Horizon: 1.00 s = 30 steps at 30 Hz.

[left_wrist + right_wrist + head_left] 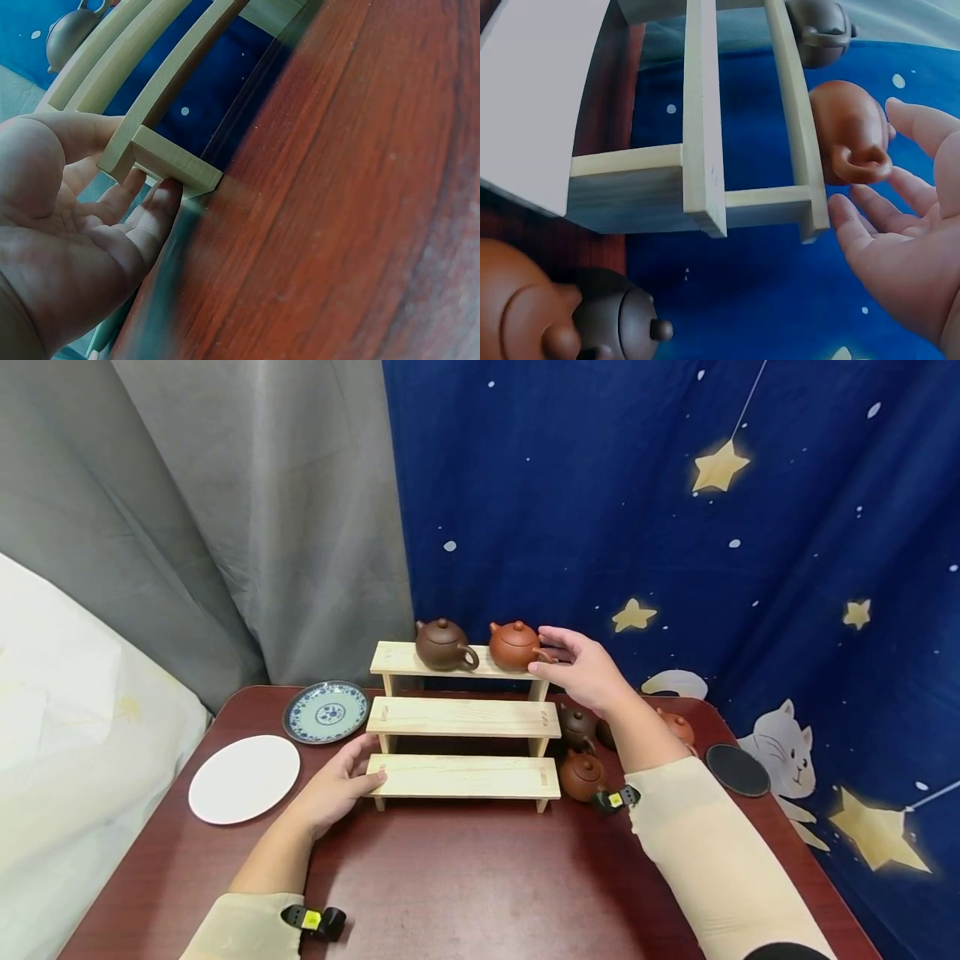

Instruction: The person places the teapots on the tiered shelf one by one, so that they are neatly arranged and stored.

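A three-tier wooden stand (465, 718) is on the table. My left hand (332, 791) grips the left end of its lowest step, thumb on top and fingers around the end leg (176, 161). On the top step sit a dark brown teapot (437, 647) and, to its right, a reddish-brown teapot (512, 647), handles toward the right. Around the handle side of the reddish-brown teapot is my right hand (581, 672). In the right wrist view its spread, loosely bent fingers (911, 124) stand close to that teapot without closing on the handle.
Right of the stand are more teapots, among them a reddish-brown one (582, 775) and a dark one (576, 727), with another (678, 727) beyond my forearm. A black round plate (738, 770) lies farther right. To the left lie a blue-patterned plate (327, 713) and a white plate (244, 779).
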Motion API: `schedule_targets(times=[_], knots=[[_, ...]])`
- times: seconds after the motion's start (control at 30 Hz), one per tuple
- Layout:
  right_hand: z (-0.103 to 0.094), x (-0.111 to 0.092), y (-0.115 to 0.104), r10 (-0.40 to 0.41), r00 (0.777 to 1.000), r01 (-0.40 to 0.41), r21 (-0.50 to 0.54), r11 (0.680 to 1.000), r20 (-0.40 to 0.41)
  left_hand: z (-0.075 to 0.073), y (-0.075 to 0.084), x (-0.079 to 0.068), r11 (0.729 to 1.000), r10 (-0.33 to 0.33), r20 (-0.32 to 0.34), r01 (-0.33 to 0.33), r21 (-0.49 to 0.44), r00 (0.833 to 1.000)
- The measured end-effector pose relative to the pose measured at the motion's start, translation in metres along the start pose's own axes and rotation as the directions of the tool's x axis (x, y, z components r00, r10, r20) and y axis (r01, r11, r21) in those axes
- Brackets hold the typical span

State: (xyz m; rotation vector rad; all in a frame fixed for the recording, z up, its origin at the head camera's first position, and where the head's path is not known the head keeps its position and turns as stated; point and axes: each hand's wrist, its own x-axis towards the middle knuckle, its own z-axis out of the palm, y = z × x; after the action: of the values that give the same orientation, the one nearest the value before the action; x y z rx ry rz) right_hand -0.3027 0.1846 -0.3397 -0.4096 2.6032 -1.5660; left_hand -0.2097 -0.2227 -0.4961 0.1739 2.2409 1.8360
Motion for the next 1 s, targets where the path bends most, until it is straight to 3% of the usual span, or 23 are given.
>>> schedule_targets(times=[0.5,0.83,1.0], knots=[[-0.009,-0.070,0.041,-0.012,0.999,0.013,0.024,1.000,-0.038,-0.001,0.000,0.000,1.000,-0.009,0.000,0.009,0.025,1.000],[-0.003,-0.095,0.079,-0.013,0.999,0.018,0.105,0.994,-0.052,0.000,0.001,0.001,1.000,-0.002,0.002,0.002,0.018,1.000],[-0.001,-0.105,0.092,0.010,0.998,-0.007,0.061,0.998,-0.055,0.000,0.000,0.001,1.000,-0.002,0.003,0.002,0.016,1.000]])
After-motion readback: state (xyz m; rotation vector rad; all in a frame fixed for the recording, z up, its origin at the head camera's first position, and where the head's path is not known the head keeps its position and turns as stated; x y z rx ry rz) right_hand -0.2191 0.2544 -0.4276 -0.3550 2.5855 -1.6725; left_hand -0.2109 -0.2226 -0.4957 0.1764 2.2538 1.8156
